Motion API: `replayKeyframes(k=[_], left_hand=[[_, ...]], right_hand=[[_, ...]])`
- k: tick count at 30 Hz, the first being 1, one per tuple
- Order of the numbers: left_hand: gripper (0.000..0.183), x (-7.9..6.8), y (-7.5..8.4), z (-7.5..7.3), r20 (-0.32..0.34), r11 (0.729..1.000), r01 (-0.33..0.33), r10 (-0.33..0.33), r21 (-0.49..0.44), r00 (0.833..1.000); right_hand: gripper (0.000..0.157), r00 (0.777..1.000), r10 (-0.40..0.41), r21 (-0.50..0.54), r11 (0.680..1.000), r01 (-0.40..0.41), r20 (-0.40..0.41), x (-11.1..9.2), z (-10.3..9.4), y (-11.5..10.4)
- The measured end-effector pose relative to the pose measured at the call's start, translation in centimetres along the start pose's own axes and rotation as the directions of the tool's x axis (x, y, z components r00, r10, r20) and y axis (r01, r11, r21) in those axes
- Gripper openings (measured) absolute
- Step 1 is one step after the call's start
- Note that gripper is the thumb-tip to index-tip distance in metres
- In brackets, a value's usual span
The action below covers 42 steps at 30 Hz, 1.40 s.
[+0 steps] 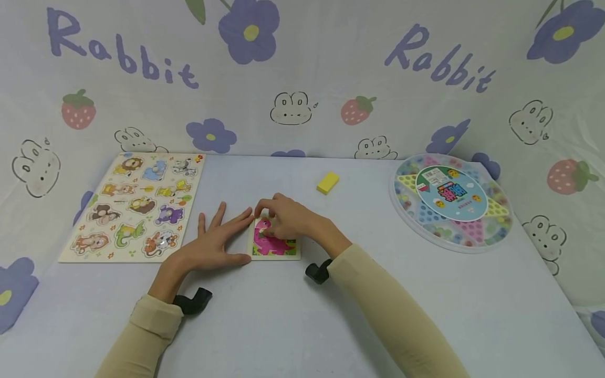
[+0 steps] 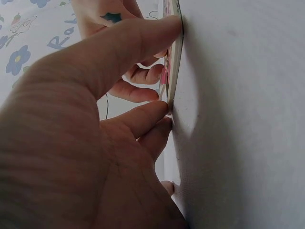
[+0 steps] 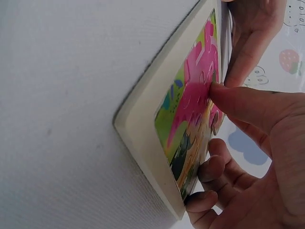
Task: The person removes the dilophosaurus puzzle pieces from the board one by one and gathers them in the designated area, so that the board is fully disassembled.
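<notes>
A small square jigsaw puzzle (image 1: 275, 247) with a pink animal picture in a pale frame lies flat on the table between both hands. My left hand (image 1: 212, 244) is spread at its left side, the index fingertip and thumb touching the frame's edge near two corners. Over the upper part of the puzzle, my right hand (image 1: 288, 218) has its fingers curled and thumb down on the picture. In the right wrist view, a small puzzle piece (image 3: 215, 123) stands tilted off the surface, pinched by the right thumb and fingers, which partly hide it.
A yellow block (image 1: 328, 183) lies beyond the right hand. To the left is a large animal peg board (image 1: 151, 218); at the right back, a round game board (image 1: 451, 202) under a clear cover. A printed cloth hangs behind the white table (image 1: 264, 320).
</notes>
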<state>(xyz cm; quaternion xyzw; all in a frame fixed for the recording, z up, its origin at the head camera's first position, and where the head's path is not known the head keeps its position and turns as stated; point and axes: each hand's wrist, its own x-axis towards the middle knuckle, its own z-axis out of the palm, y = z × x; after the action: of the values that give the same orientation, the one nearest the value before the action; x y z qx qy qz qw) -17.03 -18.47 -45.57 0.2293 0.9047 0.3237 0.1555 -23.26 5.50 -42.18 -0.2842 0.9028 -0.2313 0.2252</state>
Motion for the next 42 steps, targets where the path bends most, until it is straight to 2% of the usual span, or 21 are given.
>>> replayKeyframes(k=[10,19,28,42], left_hand=[[0.093,-0.08,0.1,-0.03,-0.002,1.0,-0.001,0.001,0.005,1.0],[0.093,-0.03,-0.09,-0.06,-0.001,1.0,0.0,0.0,0.005,1.0],[0.094,0.0,-0.21,-0.04,-0.002,1.0,0.001,-0.001,0.003,1.0],[0.094,0.06,-0.2,0.01,-0.004,1.0,-0.003,0.003,-0.004,1.0]], right_hand=[[0.041,0.999,-0.039,-0.018,0.999,0.039,-0.026,-0.22,0.03,-0.12],[0.049,0.999,-0.002,0.017,1.0,0.003,-0.039,-0.13,0.15,0.01],[0.031,0.995,-0.039,0.018,0.999,0.041,-0.093,-0.29,0.17,0.19],[0.022,0.986,0.005,0.137,0.99,0.018,-0.167,-0.3,0.32,0.65]])
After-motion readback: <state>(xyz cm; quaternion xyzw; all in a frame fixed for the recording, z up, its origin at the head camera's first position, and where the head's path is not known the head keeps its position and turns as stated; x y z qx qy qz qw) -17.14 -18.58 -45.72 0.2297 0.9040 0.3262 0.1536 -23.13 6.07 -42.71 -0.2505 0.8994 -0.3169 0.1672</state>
